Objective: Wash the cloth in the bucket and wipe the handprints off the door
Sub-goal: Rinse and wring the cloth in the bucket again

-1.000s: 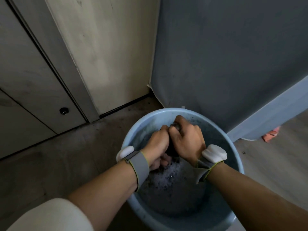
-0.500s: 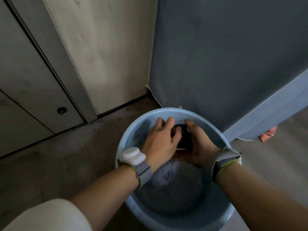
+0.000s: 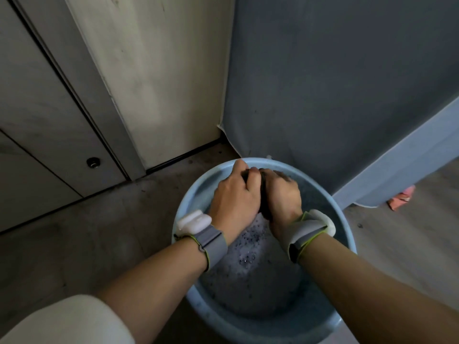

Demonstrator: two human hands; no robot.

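Sleeve [image 3: 67,321], pale and rolled up, sits nearest the camera, in front of the bucket and to its left. Past it, 2 bare forearms reach forward over the light blue bucket [image 3: 346,234], each with a grey wrist strap carrying a white block. Sudsy grey water [image 3: 248,266] fills the bucket below the wrists. Above that water, toward the bucket's far rim, the left hand [image 3: 233,202] and the right hand [image 3: 283,197] are pressed side by side, fingers curled tight around the dark cloth [image 3: 263,192], which shows only as a narrow dark strip bunched between the 2 fists. How much of the cloth hangs under the hands cannot be told. The bucket stands on a dull grey floor [image 3: 87,239]. Beyond the bucket's far rim hangs a grey-blue curtain [image 3: 335,83], its hem reaching the floor. Left of the bucket and farther back stands a pale door [image 3: 161,70], and a small round metal fitting [image 3: 93,162] is set in the dark panel left of it. Right of the bucket, by the curtain's hem, lies a small orange scrap [image 3: 401,198].
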